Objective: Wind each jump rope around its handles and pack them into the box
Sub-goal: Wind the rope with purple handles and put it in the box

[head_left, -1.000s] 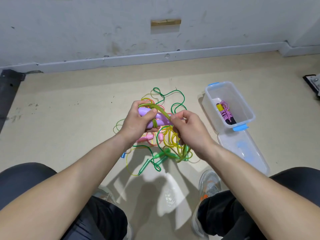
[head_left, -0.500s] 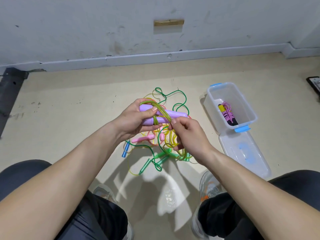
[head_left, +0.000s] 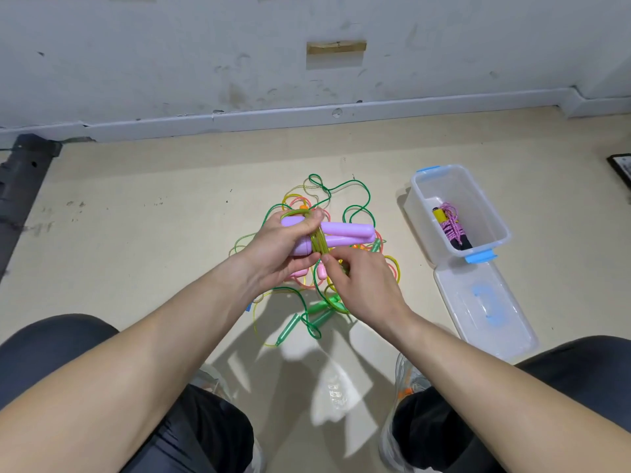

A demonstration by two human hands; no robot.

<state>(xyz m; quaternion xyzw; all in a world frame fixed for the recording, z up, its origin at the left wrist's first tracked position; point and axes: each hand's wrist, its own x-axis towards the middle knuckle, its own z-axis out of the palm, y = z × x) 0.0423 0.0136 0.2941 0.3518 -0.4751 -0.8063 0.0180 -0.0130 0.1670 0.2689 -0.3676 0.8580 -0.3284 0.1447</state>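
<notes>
Jump rope point(head_left: 327, 238), the one with two purple handles point(head_left: 348, 230), is held above the middle of the floor point(head_left: 153, 250). The handles lie side by side, pointing right. Its yellow-green cord point(head_left: 318, 244) is wrapped in several turns around their middle. The left hand point(head_left: 280, 250) grips the left ends of the handles, fingers curled around them. The right hand point(head_left: 362, 285), just nearer, pinches the cord below the wraps. Under both hands lies a tangled pile of ropes point(head_left: 297, 203), with green handles point(head_left: 288, 331) at its near edge. To the right stands an open clear box point(head_left: 489, 206) holding one wound rope point(head_left: 452, 230). Its lid point(head_left: 478, 312) lies nearer, touching the box.
</notes>
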